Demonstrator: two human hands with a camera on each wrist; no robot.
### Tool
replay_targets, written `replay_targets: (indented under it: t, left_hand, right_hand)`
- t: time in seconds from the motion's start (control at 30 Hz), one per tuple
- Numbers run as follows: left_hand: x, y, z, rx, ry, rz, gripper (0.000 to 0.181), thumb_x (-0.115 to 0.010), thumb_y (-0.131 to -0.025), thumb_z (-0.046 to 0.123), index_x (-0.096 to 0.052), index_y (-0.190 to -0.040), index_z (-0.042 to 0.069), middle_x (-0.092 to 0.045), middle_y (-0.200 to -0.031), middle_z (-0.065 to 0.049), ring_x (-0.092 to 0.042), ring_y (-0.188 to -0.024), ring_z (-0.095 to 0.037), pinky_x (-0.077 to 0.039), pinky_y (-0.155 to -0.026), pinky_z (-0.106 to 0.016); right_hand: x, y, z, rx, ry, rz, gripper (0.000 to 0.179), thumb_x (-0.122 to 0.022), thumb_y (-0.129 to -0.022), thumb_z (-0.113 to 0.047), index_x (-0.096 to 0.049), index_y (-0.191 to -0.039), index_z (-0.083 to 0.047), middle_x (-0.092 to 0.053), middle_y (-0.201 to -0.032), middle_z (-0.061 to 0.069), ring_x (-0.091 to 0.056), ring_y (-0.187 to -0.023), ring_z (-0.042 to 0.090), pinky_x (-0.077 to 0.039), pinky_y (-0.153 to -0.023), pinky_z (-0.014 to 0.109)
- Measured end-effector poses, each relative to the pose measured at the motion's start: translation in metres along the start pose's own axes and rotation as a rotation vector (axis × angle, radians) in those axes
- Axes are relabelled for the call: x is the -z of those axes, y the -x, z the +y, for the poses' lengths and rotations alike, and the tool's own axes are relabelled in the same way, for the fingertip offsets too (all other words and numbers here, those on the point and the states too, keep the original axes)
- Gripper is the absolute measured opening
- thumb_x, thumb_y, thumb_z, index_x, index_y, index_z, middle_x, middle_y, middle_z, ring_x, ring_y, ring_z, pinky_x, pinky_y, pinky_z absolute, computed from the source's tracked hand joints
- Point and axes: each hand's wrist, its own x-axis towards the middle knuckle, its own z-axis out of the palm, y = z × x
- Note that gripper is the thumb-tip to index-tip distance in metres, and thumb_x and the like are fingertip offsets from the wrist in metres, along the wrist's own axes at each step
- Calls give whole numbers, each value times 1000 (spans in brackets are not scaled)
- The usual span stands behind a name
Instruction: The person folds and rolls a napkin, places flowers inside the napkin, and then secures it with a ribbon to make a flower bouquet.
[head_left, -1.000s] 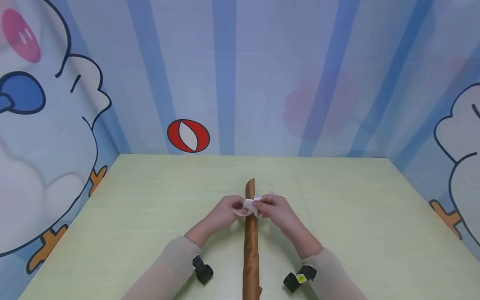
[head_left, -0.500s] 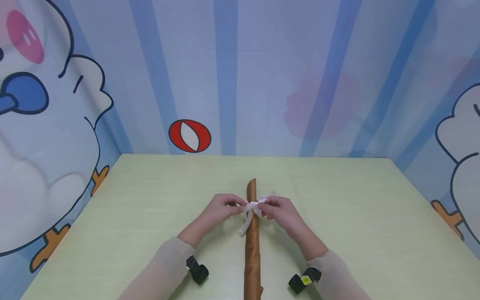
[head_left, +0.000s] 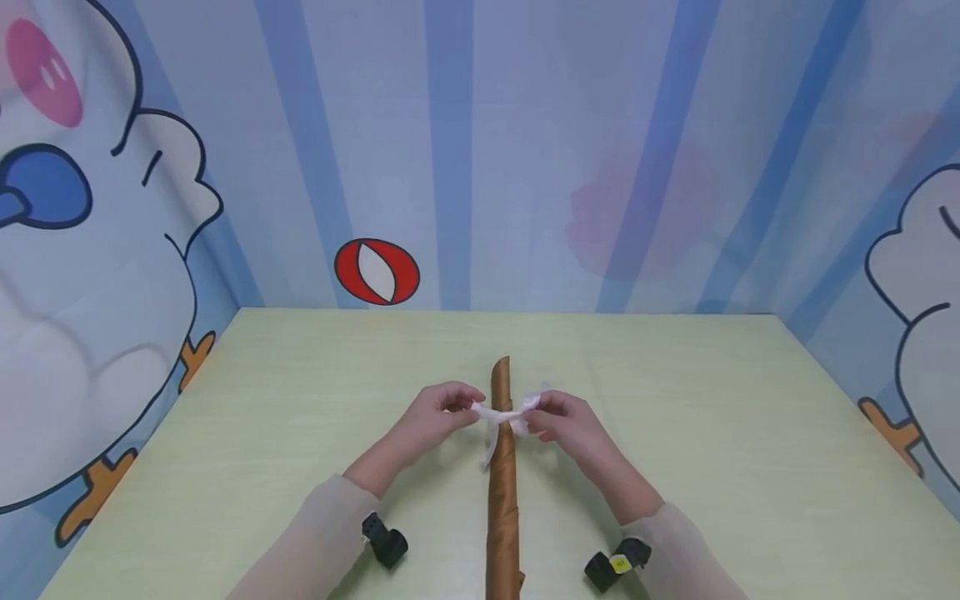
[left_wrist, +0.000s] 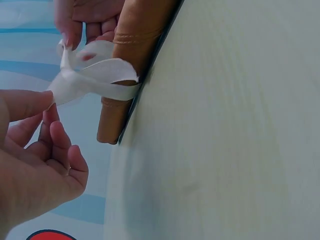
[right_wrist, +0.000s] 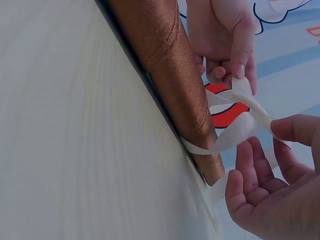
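A long brown roll of satiny cloth (head_left: 502, 508) lies lengthwise on the table, its far end pointing toward the back wall. Around it near that end runs a white ribbon (left_wrist: 117, 91), crossed or looped on top; whether it is knotted I cannot tell. On the left, my left hand (head_left: 435, 421) pinches one part of the ribbon between thumb and forefinger. Opposite it, my right hand (head_left: 570, 425) pinches another part the same way. A loose ribbon tail hangs on the roll's left side, and another bit sticks out behind the right fingers.
The pale yellow-green table (head_left: 337, 358) extends on both sides of the roll. Behind it stands a blue striped backdrop (head_left: 510, 167) with cartoon figures. A black wrist camera (head_left: 385, 540) is strapped to the left sleeve, another camera (head_left: 618, 564) to the right.
Both hands have drawn apart, the left hand toward the left and the right hand slightly right. The ribbon between them has gone from a bunched loop to a stretched band across the roll.
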Motion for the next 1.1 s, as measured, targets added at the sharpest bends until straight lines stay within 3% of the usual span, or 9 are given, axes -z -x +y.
replay_targets:
  t: [0.17,0.37,0.7,0.93,1.0,1.1]
  left_hand:
    - [8,1,2,9,-82,9,20,-65,-91,7,-69,-110,3,-63,-93,-4,-51,-86,-19,-49,-74,-33]
    - [18,2,2,23,-107,19,12,-67,-90,10,-70,-101,6,-64,-92,-4,-52,-83,-19,-49,-72,-33]
    - [25,5,6,24,-170,39,9,-66,-91,14,-70,-96,8,-60,-99,-3,-51,-94,-21,-46,-75,-31]
    - [25,7,5,-60,-227,66,5,-66,-90,11,-69,-86,10,-56,-117,-8,-48,-115,-28,-43,-93,-50]
    - [25,8,4,-67,-232,65,4,-66,-91,10,-69,-90,8,-59,-116,-7,-50,-113,-27,-44,-92,-50]
    - [26,10,4,-41,-232,63,5,-65,-91,10,-69,-94,8,-64,-102,-4,-53,-97,-23,-48,-81,-39]
  right_hand:
    - [5,2,2,3,-30,-21,20,-58,-92,-11,-60,-104,5,-66,-97,9,-62,-87,14,-51,-80,36]
    - [11,3,5,-2,-43,-69,20,-58,-92,-10,-58,-105,5,-64,-100,14,-62,-89,15,-50,-80,33]
    - [19,3,8,-14,-64,-153,21,-57,-95,-16,-58,-104,3,-62,-100,13,-61,-93,19,-50,-82,34]
    - [22,5,6,-36,-127,-145,22,-55,-98,-22,-55,-90,-1,-63,-97,9,-60,-90,19,-51,-78,31]
    - [23,5,6,-44,-128,-135,21,-55,-98,-20,-55,-89,-1,-63,-99,10,-60,-90,19,-51,-77,30]
    - [24,6,7,-55,-122,-125,22,-54,-98,-20,-58,-95,2,-64,-102,12,-60,-89,19,-50,-77,29]
